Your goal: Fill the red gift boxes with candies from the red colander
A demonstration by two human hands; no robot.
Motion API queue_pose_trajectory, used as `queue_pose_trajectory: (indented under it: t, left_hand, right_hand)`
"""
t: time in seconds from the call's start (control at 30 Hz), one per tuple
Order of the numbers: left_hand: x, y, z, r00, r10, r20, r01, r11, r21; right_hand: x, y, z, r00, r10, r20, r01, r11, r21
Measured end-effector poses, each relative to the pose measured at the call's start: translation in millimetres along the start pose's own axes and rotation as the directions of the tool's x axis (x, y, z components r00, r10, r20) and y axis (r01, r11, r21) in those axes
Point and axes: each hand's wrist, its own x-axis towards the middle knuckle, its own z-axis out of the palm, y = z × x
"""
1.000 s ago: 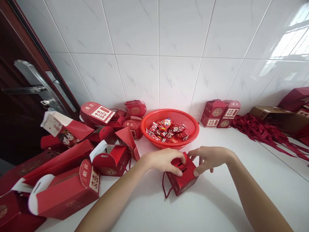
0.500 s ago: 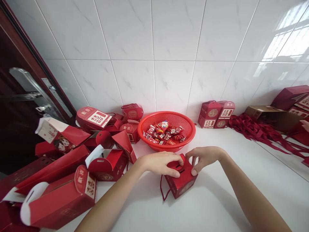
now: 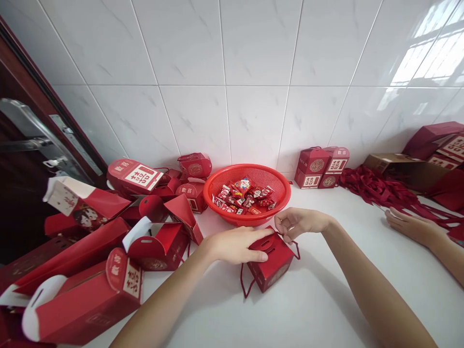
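Fingers of the right hand (image 3: 304, 221) have shifted from the side of a red box (image 3: 275, 270) to what appears a pinch on its cord (image 3: 297, 250), leaving the left hand (image 3: 235, 245), thumb and fingers spread across the top, to steady it. The box sits on the white counter (image 3: 224, 314), before a red basket (image 3: 232, 220) of wrapped sweets (image 3: 242, 184).

Wall (image 3: 253, 43): glossy white tile with faint grey veining and pale joints, across the far side, bright barred window reflection (image 3: 427, 53) at the upper right. Door (image 3: 18, 193): dark reddish-brown, at the left, with silver lever handle (image 3: 27, 144), long metal backplate (image 3: 21, 116), a key-like metal piece (image 3: 54, 163) below the lever, and strike plate (image 3: 74, 142) on the frame. Surface (image 3: 308, 309): smooth, white, below the tiles, a thin seam at the right, soft shadows on it.
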Motion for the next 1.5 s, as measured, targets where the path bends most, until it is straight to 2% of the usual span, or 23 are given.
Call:
queue_pose_trajectory:
  t: [0.13,0.2,0.27,0.4,0.53,0.6,0.67,0.73,0.83,0.9,1.0,1.07,1.17,1.27,1.33,1.4,1.5]
  left_hand:
    - [4.6,-2.9,1.4,0.997,0.08,-0.01,-0.081,0.996,-0.034]
    - [7.0,-3.9,2.8,0.994,0.099,-0.048,-0.102,0.993,-0.063]
    - [8.2,-4.0,4.7,0.994,0.06,-0.088,-0.07,0.991,-0.117]
    - [3.9,-1.1,5.5,0.994,-0.056,-0.098,0.019,0.937,-0.348]
    - [-9.1,4.4,-3.3,0.987,-0.054,-0.153,-0.042,0.823,-0.566]
    - [-16.1,8.2,-9.3,0.98,-0.005,-0.199,-0.136,0.718,-0.683]
    - [-21.4,12.6,-13.2,0.956,0.068,-0.286,-0.27,0.591,-0.76]
    - [-24.2,16.9,-13.2,0.923,0.123,-0.366,-0.376,0.497,-0.782]
    - [-24.0,22.0,-6.5,0.894,0.178,-0.412,-0.446,0.446,-0.776]
    - [-22.5,24.1,-0.1,0.875,0.227,-0.428,-0.484,0.414,-0.771]
    - [-20.0,26.3,7.4,0.854,0.287,-0.433,-0.516,0.377,-0.769]
    - [-18.5,27.7,10.5,0.847,0.307,-0.434,-0.526,0.37,-0.765]
    - [-15.8,29.7,13.5,0.846,0.308,-0.434,-0.529,0.399,-0.749]
    - [-11.7,30.1,15.3,0.859,0.217,-0.464,-0.502,0.539,-0.677]
    - [-7.8,28.0,15.5,0.85,0.146,-0.507,-0.472,0.64,-0.607]
    - [-2.1,23.6,15.5,0.848,0.122,-0.516,-0.446,0.69,-0.57]
    - [10.8,16.1,18.9,0.873,0.139,-0.467,-0.419,0.703,-0.574]
  right_hand:
    - [-9.8,-8.6,-2.9,0.994,-0.099,-0.04,0.099,0.995,0.016]
    - [-14.2,-11.7,-4.6,0.987,-0.138,-0.082,0.141,0.99,0.029]
    - [-17.5,-14.3,-5.4,0.982,-0.149,-0.114,0.154,0.987,0.036]
    - [-24.1,-22.2,-3.3,0.975,-0.149,-0.167,0.162,0.985,0.066]
    - [-34.8,-36.5,2.9,0.945,-0.171,-0.28,0.196,0.979,0.062]
    - [-40.4,-45.2,8.0,0.921,-0.197,-0.337,0.223,0.974,0.038]
    - [-44.6,-53.8,15.6,0.902,-0.209,-0.377,0.228,0.974,0.006]
    - [-46.4,-61.0,26.4,0.896,-0.199,-0.397,0.194,0.979,-0.054]
    - [-43.8,-67.2,47.8,0.875,-0.188,-0.447,0.085,0.967,-0.241]
    - [-39.7,-68.4,62.6,0.817,-0.203,-0.539,-0.014,0.928,-0.371]
    - [-33.6,-68.8,79.4,0.719,-0.198,-0.667,-0.184,0.87,-0.457]
    - [-31.1,-69.0,84.6,0.691,-0.204,-0.693,-0.242,0.839,-0.488]
    - [-30.9,-69.2,82.4,0.684,-0.223,-0.694,-0.28,0.798,-0.533]
    - [-37.2,-69.1,68.1,0.667,-0.205,-0.716,-0.36,0.752,-0.551]
    - [-45.4,-67.8,52.2,0.621,-0.195,-0.759,-0.42,0.735,-0.533]
    - [-55.1,-63.5,32.3,0.549,-0.188,-0.815,-0.474,0.733,-0.489]
    - [-67.8,-48.7,-1.5,0.375,-0.173,-0.911,-0.565,0.737,-0.372]
